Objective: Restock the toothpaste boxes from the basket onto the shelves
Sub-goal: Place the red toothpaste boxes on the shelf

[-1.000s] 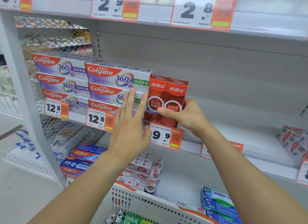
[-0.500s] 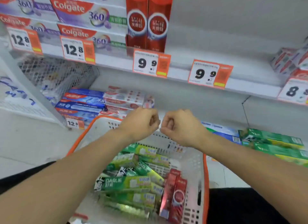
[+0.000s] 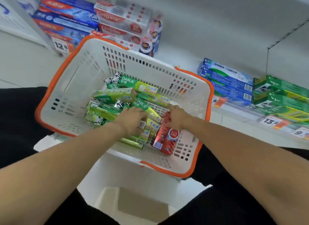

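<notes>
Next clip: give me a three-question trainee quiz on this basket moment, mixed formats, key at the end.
1. True or false: the basket holds only green boxes.
2. Multiple choice: the right hand is at (a) the red boxes, (b) the basket's rim, (c) the shelf's price tag.
3. Fill in: the left hand rests among the ____ Darlie boxes.

Key: 1 false, red boxes lie at the basket's right side; 2 a; 3 green.
</notes>
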The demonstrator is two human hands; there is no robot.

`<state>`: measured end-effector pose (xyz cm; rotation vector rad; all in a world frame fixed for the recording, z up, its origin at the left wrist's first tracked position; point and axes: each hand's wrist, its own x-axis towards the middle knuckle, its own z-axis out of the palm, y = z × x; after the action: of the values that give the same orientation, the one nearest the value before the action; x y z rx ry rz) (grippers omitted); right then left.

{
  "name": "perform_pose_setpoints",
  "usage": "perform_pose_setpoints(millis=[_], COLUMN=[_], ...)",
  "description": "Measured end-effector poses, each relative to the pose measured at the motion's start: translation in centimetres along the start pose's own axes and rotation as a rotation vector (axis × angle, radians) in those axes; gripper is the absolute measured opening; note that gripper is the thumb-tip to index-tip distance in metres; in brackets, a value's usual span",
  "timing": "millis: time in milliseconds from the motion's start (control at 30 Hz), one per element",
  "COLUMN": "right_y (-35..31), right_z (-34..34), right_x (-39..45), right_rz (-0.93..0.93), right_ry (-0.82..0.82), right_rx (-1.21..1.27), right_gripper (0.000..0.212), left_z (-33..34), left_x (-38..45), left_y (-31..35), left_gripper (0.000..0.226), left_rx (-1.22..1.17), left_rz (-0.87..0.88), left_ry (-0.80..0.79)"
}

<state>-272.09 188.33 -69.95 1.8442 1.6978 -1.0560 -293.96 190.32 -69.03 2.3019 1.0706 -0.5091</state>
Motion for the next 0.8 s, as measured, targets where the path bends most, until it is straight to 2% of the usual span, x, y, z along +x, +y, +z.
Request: perform_pose_setpoints(millis=[100, 200, 333, 400, 567, 800], right_y=[0.2, 1.2, 1.7, 1.7, 2.1, 1.7], right_z=[1.6, 2.1, 0.9, 0.8, 0.9, 1.6], right_x=[1.4, 1.9, 1.6, 1.4, 0.8, -0.9], right_rz=[0.063, 0.046, 0.006, -0.008, -0.027, -0.085], right_ry=[-0.064, -0.015, -0.031, -0.061, -0.084, -0.123], right_rx=[0.052, -0.023, -0.131, -0.14, 0.035, 0.133], right_gripper=[0.091, 0.095, 0.083, 0.084, 0.098, 0.096], left_z=[0.3, 0.6, 0.2, -0.1, -0.3, -0.4], left_x=[-0.1, 0.1, 0.8, 1.0, 1.3, 1.3], left_y=[-1.2, -1.7, -1.4, -1.1, -0.2, 0.4], left_gripper=[0.047, 0.049, 0.054, 0.057, 0.054, 0.039], left_rx=[-0.066, -0.076, -0.05, -0.037, -0.042, -0.147], left_rz=[0.012, 0.01, -0.007, -0.019, -0.043, -0.07], left_ry=[0.035, 0.076, 0.046, 0.017, -0.035, -0.007])
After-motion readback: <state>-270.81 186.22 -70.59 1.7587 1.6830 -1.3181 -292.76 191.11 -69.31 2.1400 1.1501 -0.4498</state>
